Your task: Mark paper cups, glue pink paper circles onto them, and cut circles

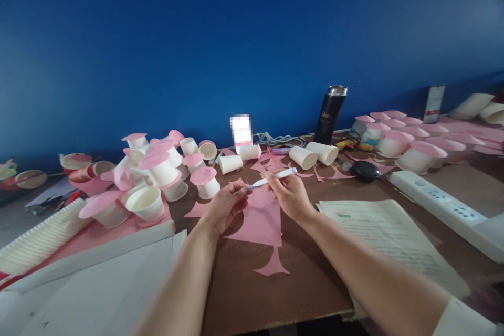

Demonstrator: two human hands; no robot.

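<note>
Both hands' grip [258, 189], pen [273, 177] ends

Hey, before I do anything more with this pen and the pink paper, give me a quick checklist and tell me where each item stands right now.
1. Pen held: ok, right hand grips its barrel and left hand pinches the tip end.
2. Pen cap off: cannot tell, the left fingers hide that end.
3. Pink paper cutout flat on the table: ok, it lies under both hands.
4. Paper held down: cannot tell whether either hand presses on it.
5. Room to the left: not ok, white paper cups with pink lids crowd that side.
6. Printed sheet clear of the cutout: ok, it lies apart on the right.
</note>
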